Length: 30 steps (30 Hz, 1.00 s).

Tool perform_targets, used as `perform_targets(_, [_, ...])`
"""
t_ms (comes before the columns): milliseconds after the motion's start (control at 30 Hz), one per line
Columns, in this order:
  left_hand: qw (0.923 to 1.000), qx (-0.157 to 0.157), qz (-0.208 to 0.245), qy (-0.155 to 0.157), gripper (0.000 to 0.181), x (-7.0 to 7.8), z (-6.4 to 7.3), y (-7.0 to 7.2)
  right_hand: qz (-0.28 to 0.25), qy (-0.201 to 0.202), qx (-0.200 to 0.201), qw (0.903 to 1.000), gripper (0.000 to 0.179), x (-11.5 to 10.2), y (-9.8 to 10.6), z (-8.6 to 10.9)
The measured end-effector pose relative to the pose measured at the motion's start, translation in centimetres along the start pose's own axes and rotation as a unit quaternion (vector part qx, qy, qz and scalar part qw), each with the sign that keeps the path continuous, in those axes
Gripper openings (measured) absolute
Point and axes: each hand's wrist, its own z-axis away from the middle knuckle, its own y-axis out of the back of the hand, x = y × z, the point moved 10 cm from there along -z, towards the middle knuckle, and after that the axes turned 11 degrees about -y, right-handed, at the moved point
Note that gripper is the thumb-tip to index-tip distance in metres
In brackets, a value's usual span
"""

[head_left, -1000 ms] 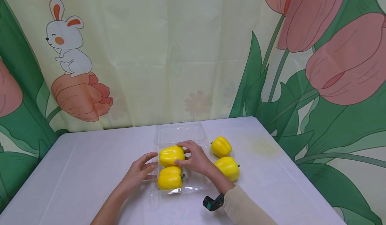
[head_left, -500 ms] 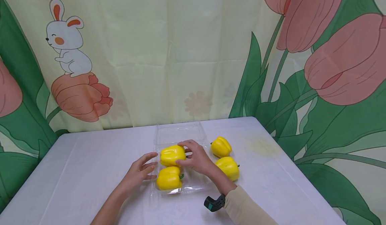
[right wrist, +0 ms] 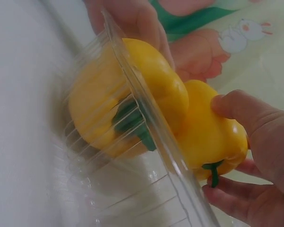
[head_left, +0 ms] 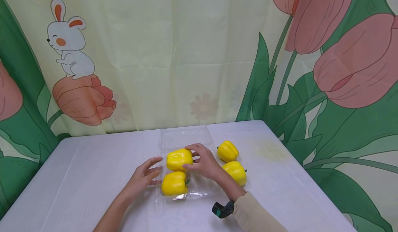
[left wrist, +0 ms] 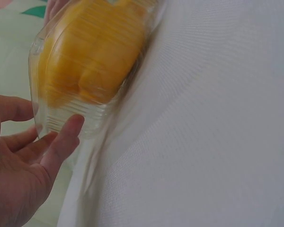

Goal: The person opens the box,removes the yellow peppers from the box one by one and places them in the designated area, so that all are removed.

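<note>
**Far pepper (head_left: 178, 160) shifts slightly right over the box (head_left: 200, 191)**

The right hand (head_left: 203, 163) pinches it between thumb and fingers, and pepper and hand have edged right together; its placing seems unsettled. Whether it touches the box floor cannot be told. The near pepper (head_left: 173, 184) sits in the box. The left hand (head_left: 144, 176), fingers apart, stays at the left wall. A third pepper (head_left: 228, 151) and fourth pepper (head_left: 237, 173) lie right, on the surface (head_left: 77, 190).

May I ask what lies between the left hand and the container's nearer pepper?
In the left wrist view, the container's clear wall separates the left hand from that pepper.
</note>
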Motion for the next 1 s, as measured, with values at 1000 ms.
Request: perform_targets(1000, [1.0, 0.003, -0.002, -0.003, 0.05, 0.4, 0.0, -0.1, 0.005, 0.005, 0.015, 0.9999, 0.061, -0.1, 1.4, 0.5])
